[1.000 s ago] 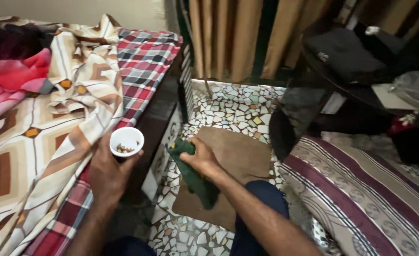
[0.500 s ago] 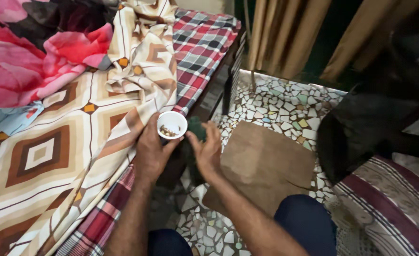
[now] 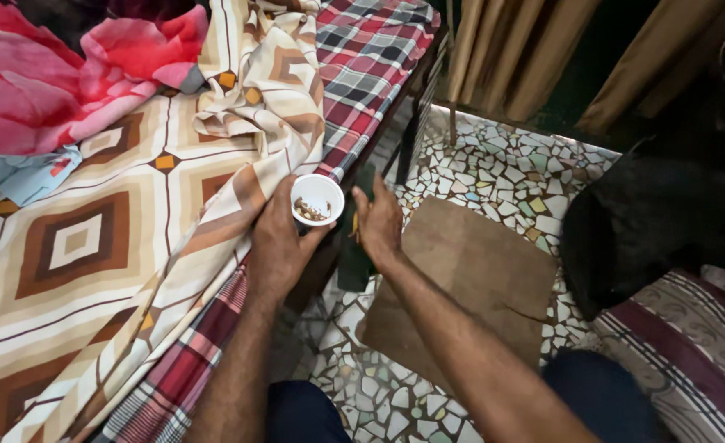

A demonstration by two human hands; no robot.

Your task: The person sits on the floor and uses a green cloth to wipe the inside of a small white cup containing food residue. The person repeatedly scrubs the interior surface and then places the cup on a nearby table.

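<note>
The left hand (image 3: 279, 246) is closed around a small white paper cup (image 3: 316, 199) with brown bits in its bottom, holding it upright just beyond the right edge of the bed (image 3: 75, 246). Just right of the cup, the right hand (image 3: 379, 226) grips a dark green cloth (image 3: 353, 262) that hangs down toward the mosaic tile floor (image 3: 502, 172), left of the brown mat (image 3: 469, 287).

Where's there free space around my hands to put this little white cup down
The brown mat right of your right hand lies bare, as does the mosaic floor between it and the curtains. The patterned sheet left of the white cup is flat. It is crowded further up, by the pink blanket.
</note>
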